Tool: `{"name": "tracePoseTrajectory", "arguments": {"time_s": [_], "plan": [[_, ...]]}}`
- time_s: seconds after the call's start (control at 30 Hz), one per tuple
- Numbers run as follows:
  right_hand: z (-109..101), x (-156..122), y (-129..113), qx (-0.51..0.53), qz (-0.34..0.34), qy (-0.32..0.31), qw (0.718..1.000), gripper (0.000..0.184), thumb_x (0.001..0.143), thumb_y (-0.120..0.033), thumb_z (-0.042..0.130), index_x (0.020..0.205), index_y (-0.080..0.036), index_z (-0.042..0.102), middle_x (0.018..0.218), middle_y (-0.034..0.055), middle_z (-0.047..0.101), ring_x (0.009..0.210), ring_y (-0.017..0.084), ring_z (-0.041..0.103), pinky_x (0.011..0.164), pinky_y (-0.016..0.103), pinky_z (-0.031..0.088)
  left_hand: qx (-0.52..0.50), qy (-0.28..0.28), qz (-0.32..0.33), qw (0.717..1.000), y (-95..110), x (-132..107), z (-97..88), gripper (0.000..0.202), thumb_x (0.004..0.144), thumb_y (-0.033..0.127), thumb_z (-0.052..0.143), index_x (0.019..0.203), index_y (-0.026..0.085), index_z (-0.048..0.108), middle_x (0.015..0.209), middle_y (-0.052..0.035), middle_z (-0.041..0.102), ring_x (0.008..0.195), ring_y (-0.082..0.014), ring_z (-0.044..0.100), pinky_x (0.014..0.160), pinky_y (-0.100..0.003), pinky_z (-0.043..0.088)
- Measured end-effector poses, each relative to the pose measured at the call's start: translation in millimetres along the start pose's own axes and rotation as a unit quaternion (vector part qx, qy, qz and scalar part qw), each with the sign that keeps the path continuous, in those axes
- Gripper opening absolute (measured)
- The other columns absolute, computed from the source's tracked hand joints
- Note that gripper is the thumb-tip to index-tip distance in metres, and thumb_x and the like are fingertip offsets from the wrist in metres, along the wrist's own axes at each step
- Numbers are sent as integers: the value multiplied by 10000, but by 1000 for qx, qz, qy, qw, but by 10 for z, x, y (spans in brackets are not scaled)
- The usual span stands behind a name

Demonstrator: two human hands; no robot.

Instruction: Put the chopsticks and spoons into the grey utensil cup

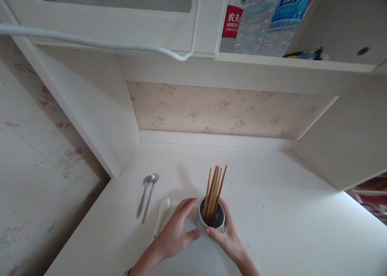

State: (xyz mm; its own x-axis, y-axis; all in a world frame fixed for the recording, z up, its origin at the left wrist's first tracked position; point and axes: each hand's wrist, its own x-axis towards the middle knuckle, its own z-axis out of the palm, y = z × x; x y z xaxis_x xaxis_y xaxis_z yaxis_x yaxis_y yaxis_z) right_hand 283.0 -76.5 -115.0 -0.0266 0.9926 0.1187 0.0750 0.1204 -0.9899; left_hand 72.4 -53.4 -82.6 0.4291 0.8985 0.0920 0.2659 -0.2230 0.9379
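Note:
A round holder (218,219) with a pale rim and dark inside stands on the white desktop near the front. Several wooden chopsticks (215,189) stand in it, leaning slightly right. My right hand (227,237) is wrapped around the holder's right side, thumb at the front of the rim. On the other side, my left hand (177,233) is open, its fingers and thumb spread towards the holder; whether it touches cannot be told. Just left of that hand lies a white spoon (164,205), its handle partly hidden. Two metal spoons (146,181) (153,181) lie farther left, side by side.
A white cabinet (169,30) overhangs the desk (266,187), with a white cable (121,46) crossing its front. Plastic bottles (256,21) and a blue package (292,5) stand on the upper right shelf. Side panels (90,102) flank the desk.

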Motion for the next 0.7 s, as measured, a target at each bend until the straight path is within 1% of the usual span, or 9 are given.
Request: {"name": "tracePoseTrajectory", "arguments": {"time_s": [0.1, 0.17, 0.23, 0.3, 0.37, 0.43, 0.53, 0.6, 0.7], "plan": [[53, 39, 124, -2, -18, 31, 999, 866, 712, -471, 761, 1418, -252, 309, 1380, 140, 523, 1285, 333, 479, 1087, 511, 353, 82, 54, -47, 994, 13, -34, -287, 336, 884, 405, 546, 1176, 253, 611, 1200, -81, 616, 988, -207, 615, 864, -322, 503], [96, 61, 210, 14, -32, 38, 999, 858, 718, -490, 749, 1413, -255, 304, 1377, 148, 523, 1275, 340, 489, 1076, 519, 365, 177, 103, -89, 975, -35, -35, -500, 273, 923, 392, 460, 1047, 226, 638, 1052, -63, 657, 818, -178, 624, 772, -311, 507], [128, 72, 286, 32, -40, 41, 998, 855, 726, -502, 736, 1413, -257, 289, 1378, 157, 517, 1273, 351, 491, 1069, 540, 366, 306, 142, -119, 934, -118, -32, -692, 247, 929, 341, 438, 994, 212, 638, 1003, -60, 664, 845, -192, 616, 828, -337, 483], [139, 72, 347, 44, -39, 36, 998, 860, 735, -503, 728, 1419, -259, 269, 1389, 164, 504, 1280, 360, 480, 1073, 564, 348, 429, 151, -147, 878, -206, -22, -829, 227, 924, 280, 433, 946, 196, 642, 993, -74, 662, 944, -224, 596, 892, -367, 451], [133, 67, 387, 47, -33, 27, 998, 860, 743, -503, 721, 1426, -267, 254, 1408, 163, 484, 1300, 361, 458, 1086, 572, 324, 515, 142, -185, 825, -279, 6, -897, 233, 923, 239, 418, 929, 177, 643, 1011, -99, 653, 995, -248, 575, 881, -374, 450], [123, 61, 404, 48, -29, 17, 998, 859, 754, -507, 710, 1434, -276, 240, 1429, 156, 462, 1323, 354, 431, 1104, 562, 302, 559, 132, -218, 789, -335, 57, -904, 258, 931, 227, 394, 968, 153, 639, 1054, -128, 638, 993, -261, 577, 825, -365, 466], [126, 58, 391, 56, -28, 9, 998, 849, 771, -521, 688, 1443, -289, 224, 1445, 141, 450, 1339, 338, 413, 1110, 539, 308, 567, 123, -240, 779, -396, 161, -857, 305, 944, 203, 344, 1043, 114, 619, 1137, -166, 608, 997, -271, 595, 774, -353, 474], [138, 59, 370, 66, -34, 9, 997, 847, 772, -536, 680, 1441, -297, 217, 1437, 134, 462, 1333, 334, 424, 1097, 528, 334, 549, 115, -253, 788, -421, 234, -833, 322, 942, 164, 314, 1027, 98, 618, 1131, -181, 611, 982, -266, 616, 766, -345, 471], [153, 60, 340, 67, -49, 20, 996, 836, 768, -540, 682, 1432, -306, 229, 1420, 128, 484, 1319, 331, 445, 1085, 516, 357, 523, 100, -259, 806, -409, 349, -852, 314, 930, 134, 311, 938, 84, 620, 1025, -184, 644, 910, -253, 651, 753, -335, 468]]}}
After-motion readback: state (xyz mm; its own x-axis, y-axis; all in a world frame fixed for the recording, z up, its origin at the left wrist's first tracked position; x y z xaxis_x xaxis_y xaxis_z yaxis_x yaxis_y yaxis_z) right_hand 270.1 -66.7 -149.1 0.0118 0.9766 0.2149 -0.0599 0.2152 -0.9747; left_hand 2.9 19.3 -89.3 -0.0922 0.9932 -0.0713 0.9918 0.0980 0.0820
